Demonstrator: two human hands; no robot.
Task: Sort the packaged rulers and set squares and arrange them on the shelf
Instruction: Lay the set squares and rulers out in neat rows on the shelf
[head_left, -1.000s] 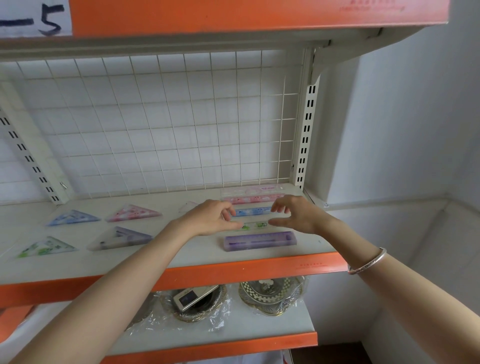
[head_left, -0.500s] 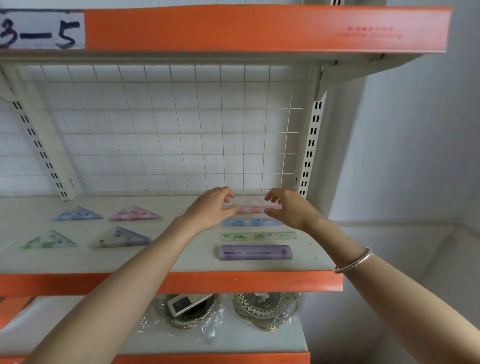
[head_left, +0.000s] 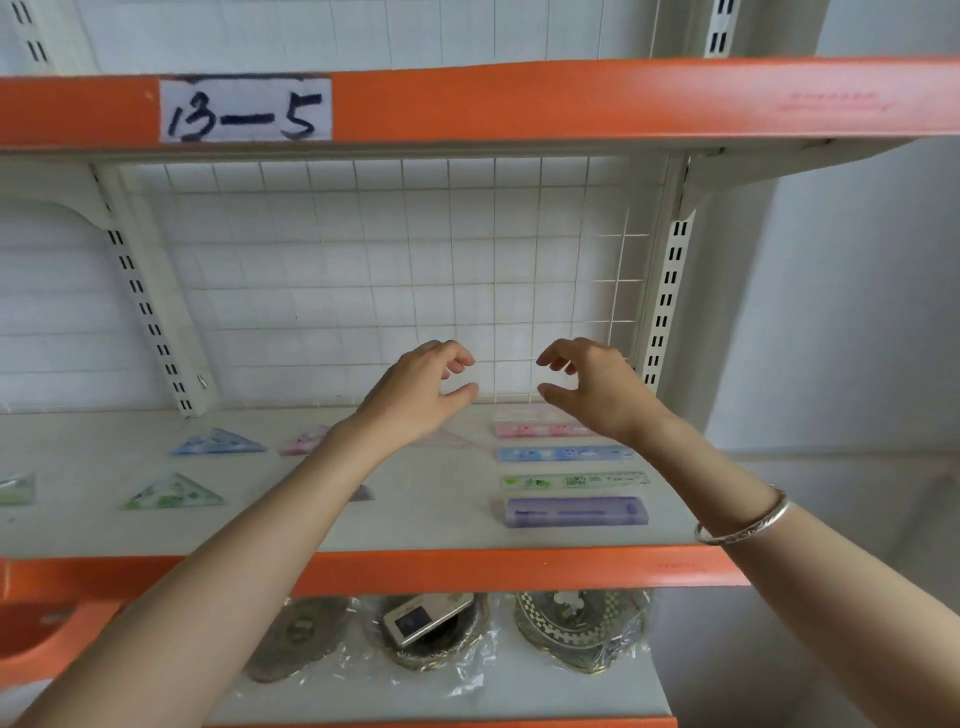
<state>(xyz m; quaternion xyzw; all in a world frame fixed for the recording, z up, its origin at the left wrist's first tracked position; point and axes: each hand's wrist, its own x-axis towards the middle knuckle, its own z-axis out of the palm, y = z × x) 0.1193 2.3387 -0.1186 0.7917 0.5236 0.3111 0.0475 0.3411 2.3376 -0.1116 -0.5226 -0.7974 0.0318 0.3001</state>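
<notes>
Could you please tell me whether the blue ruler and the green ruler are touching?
Apart: the head view shows bare shelf between the blue ruler and the green ruler.

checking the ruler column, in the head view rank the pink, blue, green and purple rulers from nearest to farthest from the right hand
Measured from the right hand, raised over the back of the shelf:
1. pink ruler, at the back, partly under the hand
2. blue ruler, one row forward
3. green ruler, further forward
4. purple ruler, nearest the shelf's front edge
</notes>
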